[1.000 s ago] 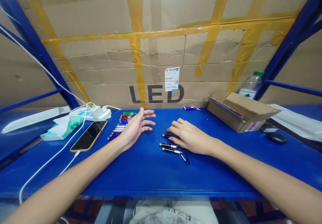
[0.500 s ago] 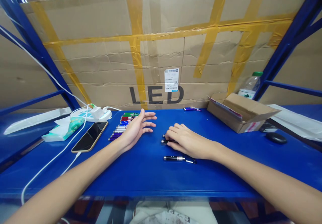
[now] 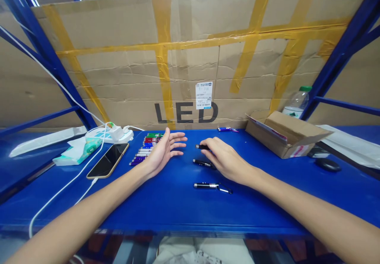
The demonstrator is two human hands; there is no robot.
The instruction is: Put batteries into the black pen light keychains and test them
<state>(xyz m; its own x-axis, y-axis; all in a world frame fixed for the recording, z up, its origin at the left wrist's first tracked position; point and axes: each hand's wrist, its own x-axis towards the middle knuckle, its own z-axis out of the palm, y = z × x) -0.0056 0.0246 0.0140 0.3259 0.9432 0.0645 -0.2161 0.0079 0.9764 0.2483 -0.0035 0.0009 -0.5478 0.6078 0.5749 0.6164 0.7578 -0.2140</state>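
My right hand pinches a black laser pointer by the body, its silver tip sticking out to the left. Just below the fingers a second black laser pointer lies on the blue table, its right end partly under the hand. Closer to me rests a third black laser pointer with a clip on its right end. My left hand is open, palm facing right and fingers spread, holding nothing. Beside it, partly covered, runs a row of laser pointers in green, red, blue, silver and purple.
Left of the row are a phone on a white cable, a tissue pack and a power strip. A blue-purple pointer lies at the back. On the right stand an open cardboard box, a bottle and a black mouse.
My right hand has moved a little toward the back of the table with one black laser pointer, uncovering more of the second one. My left hand stays nearly still.
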